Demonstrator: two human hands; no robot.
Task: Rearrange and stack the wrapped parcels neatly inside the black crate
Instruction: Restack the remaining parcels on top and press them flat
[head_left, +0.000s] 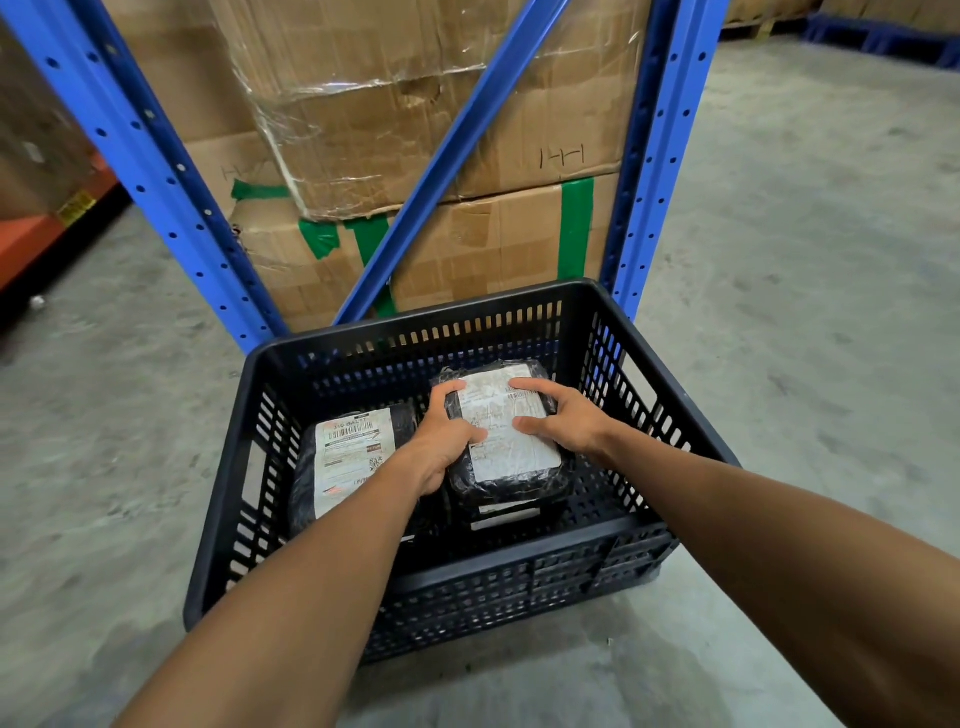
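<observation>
Showing both bare hands inside the black crate (441, 582), which stands on the concrete floor (779, 260). Left hand (441, 441) and right hand (563, 421) form a two-sided grip on one wrapped parcel (511, 452): fingers spread over its white label, left thumb and right thumb resting on top, the palms pressed to its opposite edges. The grip is thus closed on this parcel from both sides.

Beneath the held parcel, white label edges of at least one further parcel show, so the held one appears to sit on a stack; how many lie under it cannot be told.

Left of the grip, touching or just beside the left wrist, lies a second parcel (353, 457), black-wrapped, label upward with barcode and printed text, close to the crate's left wall.

Right of the grip, bare perforated crate bottom shows between the held parcel and the right wall.

Beyond the grip, past the crate's far wall, stands a blue rack frame (660, 156) with a diagonal brace. Behind it are stacked cardboard cartons (441, 104), bound with clear film and green tape (575, 228).
</observation>
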